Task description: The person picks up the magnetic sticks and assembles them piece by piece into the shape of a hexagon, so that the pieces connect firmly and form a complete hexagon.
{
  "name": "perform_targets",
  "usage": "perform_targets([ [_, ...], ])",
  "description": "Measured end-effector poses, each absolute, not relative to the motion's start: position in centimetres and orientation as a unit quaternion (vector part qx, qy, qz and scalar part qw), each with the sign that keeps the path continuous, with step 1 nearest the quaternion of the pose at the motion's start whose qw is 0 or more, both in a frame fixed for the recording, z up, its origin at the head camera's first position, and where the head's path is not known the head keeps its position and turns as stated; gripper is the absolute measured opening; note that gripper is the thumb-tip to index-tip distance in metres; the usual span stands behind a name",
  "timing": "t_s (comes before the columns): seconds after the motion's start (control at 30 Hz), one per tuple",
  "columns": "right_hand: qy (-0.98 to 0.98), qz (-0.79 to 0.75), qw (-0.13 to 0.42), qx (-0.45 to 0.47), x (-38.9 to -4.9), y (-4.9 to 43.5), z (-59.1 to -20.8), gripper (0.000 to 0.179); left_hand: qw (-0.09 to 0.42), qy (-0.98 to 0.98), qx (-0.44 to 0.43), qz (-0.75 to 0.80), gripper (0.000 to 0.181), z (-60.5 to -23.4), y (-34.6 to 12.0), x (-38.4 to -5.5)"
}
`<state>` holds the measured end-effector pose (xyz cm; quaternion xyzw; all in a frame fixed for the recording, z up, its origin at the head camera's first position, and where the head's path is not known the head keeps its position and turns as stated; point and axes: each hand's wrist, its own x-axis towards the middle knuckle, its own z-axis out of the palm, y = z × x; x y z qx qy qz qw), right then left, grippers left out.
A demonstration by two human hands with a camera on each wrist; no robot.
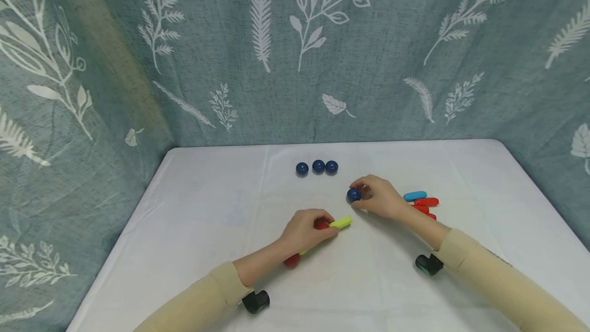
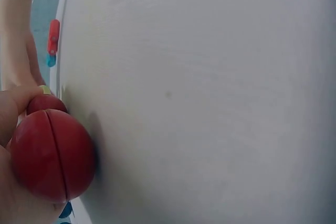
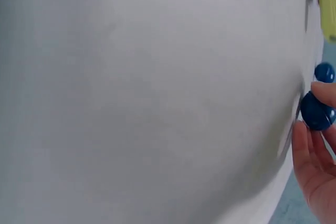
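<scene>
At frame centre, the left hand (image 1: pixel 305 232) gripped a red ball (image 2: pixel 50 154) and yellow stick (image 1: pixel 340 222); the right hand (image 1: pixel 381 198) pinched a blue ball (image 1: pixel 353 194).

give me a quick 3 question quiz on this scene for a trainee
1. Multiple choice: what does the right hand hold? A) a blue ball B) a red stick C) nothing
2. True or false: three blue balls lie in a row on the table, apart from both hands.
3. Fill in: the stick poking out of the left hand is ____ in colour.

Key
1. A: its fingers curl round the blue ball.
2. True.
3. Yellow; the left wrist view also shows a red ball in that hand.
</scene>
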<state>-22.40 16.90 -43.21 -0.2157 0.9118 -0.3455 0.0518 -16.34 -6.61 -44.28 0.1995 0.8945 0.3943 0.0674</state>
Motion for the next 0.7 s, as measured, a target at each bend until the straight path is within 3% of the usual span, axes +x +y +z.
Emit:
perform_targets([
  [0.33, 0.897, -0.354, 0.072, -0.255, -19.4, 17.3, -43.2, 0.038, 0.055, 0.895, 0.200, 0.395, 0.019, -44.1, -7.1, -16.3],
  [0.7, 0.886, -0.370, 0.077, -0.270, -18.6, 17.1, -43.7, 0.037, 0.062, 0.899, 0.188, 0.390, 0.019, -44.1, -7.3, -16.1],
])
